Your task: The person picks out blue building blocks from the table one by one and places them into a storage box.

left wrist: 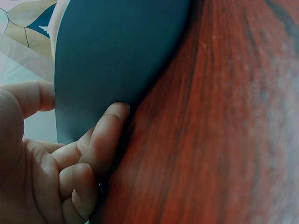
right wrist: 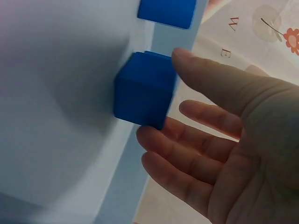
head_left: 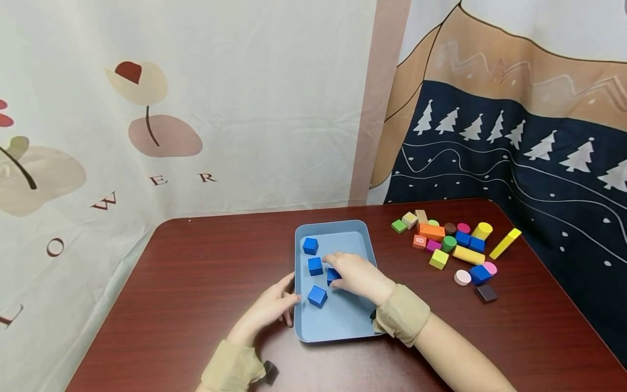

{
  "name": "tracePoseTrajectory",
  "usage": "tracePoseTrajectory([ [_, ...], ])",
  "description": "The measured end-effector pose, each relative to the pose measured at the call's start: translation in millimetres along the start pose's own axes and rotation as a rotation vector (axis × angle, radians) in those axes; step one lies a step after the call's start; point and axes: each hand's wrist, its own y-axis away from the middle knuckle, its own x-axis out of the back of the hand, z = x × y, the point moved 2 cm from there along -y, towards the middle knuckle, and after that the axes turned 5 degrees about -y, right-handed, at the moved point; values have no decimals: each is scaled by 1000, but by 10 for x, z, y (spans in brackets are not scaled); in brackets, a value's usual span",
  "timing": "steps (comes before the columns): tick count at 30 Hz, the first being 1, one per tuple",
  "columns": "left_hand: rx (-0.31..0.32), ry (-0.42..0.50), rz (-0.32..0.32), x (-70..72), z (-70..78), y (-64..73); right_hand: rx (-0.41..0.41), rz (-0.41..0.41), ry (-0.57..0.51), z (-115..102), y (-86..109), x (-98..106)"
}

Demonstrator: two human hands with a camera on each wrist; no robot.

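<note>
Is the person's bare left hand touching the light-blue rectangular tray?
Touching. The left wrist view shows it: the left hand has a fingertip flat against the outer wall of the light-blue rectangular tray, with no gap between.

A pale cloth (head_left: pixel 274 109) with printed flowers is hanging behind the dark red tabletop (head_left: pixel 210 261), and a mountain-and-tree print (head_left: pixel 495 130) is hanging at right. Beside it, an orange block (head_left: pixel 431 232), a yellow stick (head_left: pixel 505 243) and a dark square piece (head_left: pixel 486 294), perhaps brown, are resting.

Right hand (right wrist: pixel 229 151) bracketing blue cube (right wrist: pixel 142 91) from 4 o'clock; second blue block (right wrist: pixel 168 11) sitting between 12 and 1.
</note>
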Motion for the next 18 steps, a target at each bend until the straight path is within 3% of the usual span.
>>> tracePoseTrajectory([
  [18, 12, -20, 2, -2, -17, -18, -28, 65, -1, 2, 95, 357],
])
